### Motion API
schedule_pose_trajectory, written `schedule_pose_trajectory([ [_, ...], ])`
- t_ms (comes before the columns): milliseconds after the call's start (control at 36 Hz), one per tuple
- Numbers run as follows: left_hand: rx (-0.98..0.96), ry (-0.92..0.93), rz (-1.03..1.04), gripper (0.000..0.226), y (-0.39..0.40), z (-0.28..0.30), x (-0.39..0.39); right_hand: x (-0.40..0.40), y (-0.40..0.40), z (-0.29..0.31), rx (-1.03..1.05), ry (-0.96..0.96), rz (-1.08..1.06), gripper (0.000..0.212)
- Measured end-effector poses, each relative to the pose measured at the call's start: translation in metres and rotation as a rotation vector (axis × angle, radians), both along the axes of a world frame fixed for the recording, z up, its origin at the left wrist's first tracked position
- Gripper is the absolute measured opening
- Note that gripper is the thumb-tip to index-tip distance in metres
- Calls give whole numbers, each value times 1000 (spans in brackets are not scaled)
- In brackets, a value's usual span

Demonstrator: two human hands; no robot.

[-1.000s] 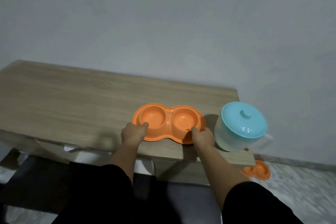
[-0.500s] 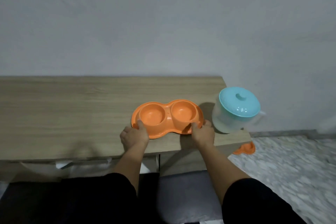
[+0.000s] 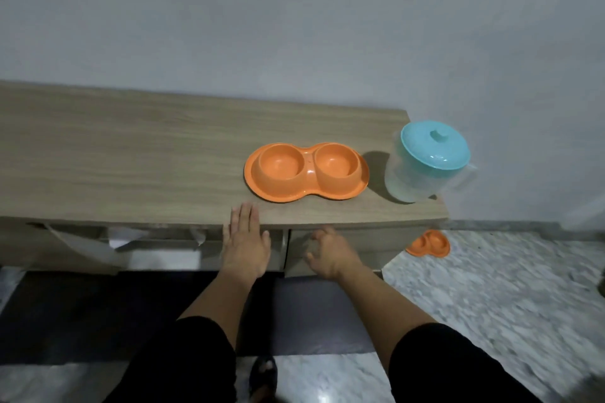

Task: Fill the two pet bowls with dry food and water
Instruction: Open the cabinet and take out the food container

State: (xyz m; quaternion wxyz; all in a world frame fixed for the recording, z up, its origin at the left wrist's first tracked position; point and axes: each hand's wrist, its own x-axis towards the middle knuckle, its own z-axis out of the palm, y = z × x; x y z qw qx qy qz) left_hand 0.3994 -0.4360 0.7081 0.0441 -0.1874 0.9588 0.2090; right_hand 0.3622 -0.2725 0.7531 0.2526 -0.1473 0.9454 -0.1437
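Both hands have released the double pet bowl (image 3: 306, 172); it rests empty on the desk (image 3: 131, 154), centre frame; left hand (image 3: 245, 240) flat, right hand (image 3: 329, 252) relaxed, neither holding anything; filling can begin.

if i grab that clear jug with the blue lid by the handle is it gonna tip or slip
The jug looks like thin translucent plastic, so probably stiff and light; no water level is visible, so its weight is uncertain. Its lid only seems to sit on top and might shift if tilted. It stands near the end of the tabletop, so a sideways push could send it off.
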Motion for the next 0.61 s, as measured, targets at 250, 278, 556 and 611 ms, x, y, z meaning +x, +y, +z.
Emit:
schedule_pose_trajectory([
  [250, -49, -239, -60, 67, -1, 8, 4, 16, -39, -19, 364, 106, 529, 67],
  [278, -45, -250, -65, 68, -1, 9, 4, 17, -41, -21, 405, 118, 550, 67],
  [556, -15, -304, -62, 71, -3, 15, 2, 22, -52, -45, 788, 257, 508, 71],
  [611, -18, -302, -63, 72, -4, 14, 2, 24, -52, -46, 793, 293, 506, 72],
])
